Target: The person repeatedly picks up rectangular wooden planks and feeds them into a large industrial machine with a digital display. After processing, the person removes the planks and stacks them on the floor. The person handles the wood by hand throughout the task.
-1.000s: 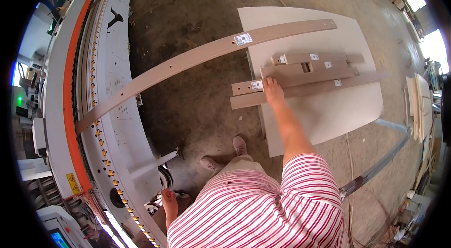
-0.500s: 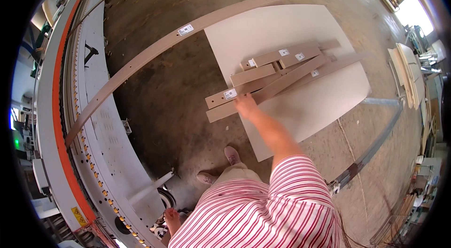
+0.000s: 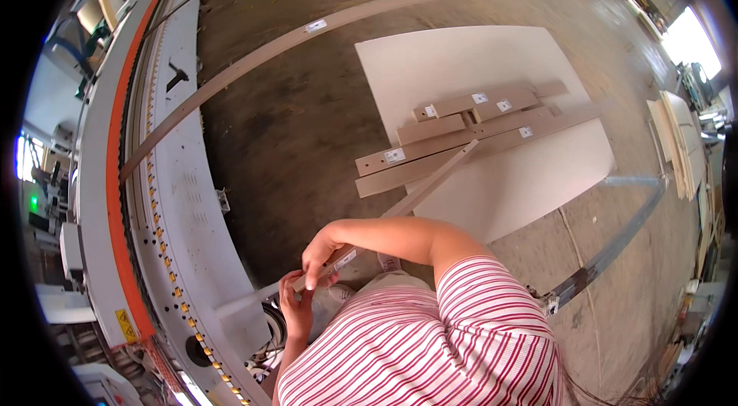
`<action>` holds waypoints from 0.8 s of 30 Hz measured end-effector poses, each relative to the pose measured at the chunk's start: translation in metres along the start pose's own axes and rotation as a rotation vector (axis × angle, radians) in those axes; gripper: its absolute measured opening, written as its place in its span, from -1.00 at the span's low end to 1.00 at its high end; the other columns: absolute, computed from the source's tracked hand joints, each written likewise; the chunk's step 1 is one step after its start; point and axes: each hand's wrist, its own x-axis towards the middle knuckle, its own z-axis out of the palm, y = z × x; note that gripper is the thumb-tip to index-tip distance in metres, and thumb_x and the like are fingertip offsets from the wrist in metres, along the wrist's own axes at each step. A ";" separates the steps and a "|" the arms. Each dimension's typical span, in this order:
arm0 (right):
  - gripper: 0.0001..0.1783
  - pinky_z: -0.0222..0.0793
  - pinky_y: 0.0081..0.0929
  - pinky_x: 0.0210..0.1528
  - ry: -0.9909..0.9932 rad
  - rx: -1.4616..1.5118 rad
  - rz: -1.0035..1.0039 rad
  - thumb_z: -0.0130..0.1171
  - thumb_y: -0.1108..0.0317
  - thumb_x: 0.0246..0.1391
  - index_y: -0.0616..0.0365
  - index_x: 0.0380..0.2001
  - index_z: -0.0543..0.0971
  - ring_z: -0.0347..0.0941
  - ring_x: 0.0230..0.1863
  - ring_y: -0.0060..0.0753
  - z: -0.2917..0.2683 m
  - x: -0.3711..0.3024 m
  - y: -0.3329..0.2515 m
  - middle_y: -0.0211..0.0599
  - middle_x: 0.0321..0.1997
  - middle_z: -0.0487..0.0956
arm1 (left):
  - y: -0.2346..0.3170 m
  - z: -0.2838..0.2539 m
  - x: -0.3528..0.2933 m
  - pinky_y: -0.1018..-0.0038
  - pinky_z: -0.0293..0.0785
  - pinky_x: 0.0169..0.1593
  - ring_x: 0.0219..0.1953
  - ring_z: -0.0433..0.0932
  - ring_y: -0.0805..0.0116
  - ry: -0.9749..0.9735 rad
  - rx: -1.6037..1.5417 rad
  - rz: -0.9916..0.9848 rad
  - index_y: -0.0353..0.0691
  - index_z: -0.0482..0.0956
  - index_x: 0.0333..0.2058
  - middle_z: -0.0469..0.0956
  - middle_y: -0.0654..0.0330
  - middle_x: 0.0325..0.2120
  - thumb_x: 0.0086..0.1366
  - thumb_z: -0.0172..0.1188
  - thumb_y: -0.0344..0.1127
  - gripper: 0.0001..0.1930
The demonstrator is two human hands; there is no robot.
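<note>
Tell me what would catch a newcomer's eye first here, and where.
The long pale machine with its bright orange strip stands out first, filling the left side. Below the middle, the right hand and left hand meet at the near end of a slim brown board, which slants up to the right. Right of center, more brown boards lie across a large pale panel.

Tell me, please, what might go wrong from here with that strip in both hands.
The left fingers and right fingers hold the brown strip near one end, so its far end might dip or swing and knock the stacked strips. The long strip juts from the machine over the floor, so a bump could perhaps shift it.
</note>
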 end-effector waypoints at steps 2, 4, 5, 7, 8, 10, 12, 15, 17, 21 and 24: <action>-0.59 0.48 -0.37 -0.34 -0.029 -0.218 0.025 0.38 0.01 -0.01 0.16 -0.34 0.63 0.55 -0.45 -0.40 -0.008 -0.006 0.008 -0.29 -0.47 0.61 | -0.015 -0.013 -0.011 0.55 0.37 -0.23 -0.38 0.37 0.51 0.067 -0.169 -0.169 -0.29 0.48 -0.26 0.49 0.27 -0.48 0.28 0.27 -0.26 -0.77; -0.60 0.45 -0.30 -0.26 0.025 -0.570 0.089 0.41 0.05 -0.13 0.15 -0.35 0.67 0.57 -0.38 -0.38 -0.020 -0.014 0.014 -0.31 -0.46 0.65 | -0.032 -0.047 -0.023 0.57 0.35 -0.27 -0.37 0.37 0.57 0.178 -0.234 -0.257 -0.27 0.50 -0.29 0.49 0.32 -0.43 0.24 0.31 -0.22 -0.75; -0.54 0.45 -0.28 -0.16 0.059 -0.618 0.087 0.40 0.09 -0.17 0.20 -0.25 0.66 0.58 -0.28 -0.35 -0.025 -0.024 0.021 -0.26 -0.35 0.67 | -0.040 -0.070 -0.030 0.58 0.35 -0.28 -0.37 0.38 0.59 0.249 -0.275 -0.368 -0.25 0.51 -0.29 0.49 0.33 -0.43 0.24 0.31 -0.20 -0.75; -0.37 0.44 -0.27 -0.07 0.090 -0.650 0.102 0.40 0.01 -0.19 0.23 -0.09 0.61 0.57 -0.15 -0.33 -0.032 -0.043 0.030 -0.22 -0.18 0.67 | -0.057 -0.107 -0.044 0.56 0.41 -0.27 -0.34 0.44 0.60 0.378 -0.490 -0.319 -0.22 0.53 -0.30 0.51 0.34 -0.42 0.23 0.31 -0.15 -0.74; -0.36 0.44 -0.30 -0.06 0.114 -0.629 0.132 0.40 -0.02 -0.19 0.21 -0.09 0.61 0.57 -0.14 -0.37 -0.030 -0.044 0.030 -0.25 -0.19 0.68 | -0.066 -0.135 -0.056 0.53 0.45 -0.28 -0.34 0.48 0.56 0.515 -0.544 -0.404 -0.22 0.54 -0.28 0.53 0.33 -0.41 0.23 0.32 -0.14 -0.73; -0.40 0.41 -0.38 0.00 0.109 -0.484 0.191 0.40 -0.02 -0.13 0.18 -0.09 0.63 0.55 -0.13 -0.44 -0.026 -0.046 0.028 -0.31 -0.20 0.68 | -0.092 -0.189 -0.067 0.50 0.50 -0.31 -0.36 0.54 0.49 0.775 -0.656 -0.465 -0.23 0.56 -0.26 0.56 0.29 -0.39 0.22 0.33 -0.13 -0.70; -0.44 0.41 -0.44 -0.01 0.137 -0.320 0.258 0.38 0.01 -0.03 0.20 -0.06 0.61 0.55 -0.13 -0.46 -0.017 -0.046 0.023 -0.31 -0.21 0.67 | -0.125 -0.239 -0.078 0.48 0.52 -0.34 -0.40 0.56 0.45 1.034 -0.722 -0.477 -0.26 0.56 -0.21 0.57 0.22 -0.38 0.22 0.34 -0.12 -0.67; -0.41 0.42 -0.49 -0.04 0.244 -0.328 0.352 0.30 -0.04 0.08 0.24 -0.02 0.57 0.50 -0.14 -0.53 0.007 -0.030 0.014 -0.34 -0.17 0.64 | -0.179 -0.300 -0.099 0.43 0.54 -0.36 -0.39 0.58 0.39 1.355 -0.816 -0.502 -0.22 0.56 -0.19 0.57 0.22 -0.38 0.22 0.35 -0.14 -0.68; -0.41 0.44 -0.39 -0.15 0.367 -0.420 0.268 0.26 -0.08 0.10 0.23 -0.04 0.56 0.50 -0.15 -0.49 0.024 -0.001 0.013 -0.27 -0.15 0.64 | -0.214 -0.324 -0.105 0.41 0.53 -0.37 -0.38 0.59 0.36 1.408 -0.874 -0.529 -0.24 0.54 -0.16 0.58 0.20 -0.36 0.23 0.35 -0.13 -0.66; -0.53 0.43 -0.11 -0.27 0.559 -0.798 -0.099 0.11 -0.03 0.21 0.25 -0.29 0.52 0.55 -0.28 0.12 0.058 0.081 -0.007 0.11 -0.34 0.61 | -0.267 -0.334 -0.084 0.34 0.50 -0.36 -0.34 0.59 0.28 1.326 -0.959 -0.452 -0.36 0.51 -0.09 0.58 0.14 -0.30 0.26 0.29 -0.08 -0.56; -0.53 0.40 0.07 -0.32 0.641 -0.944 -0.214 -0.02 -0.01 0.29 0.25 -0.41 0.46 0.50 -0.33 0.32 0.078 0.132 -0.035 0.17 -0.44 0.57 | -0.288 -0.344 -0.057 0.23 0.48 -0.16 -0.16 0.57 0.14 1.342 -0.742 -0.660 -0.45 0.46 0.00 0.57 0.01 -0.17 0.31 0.18 0.04 -0.42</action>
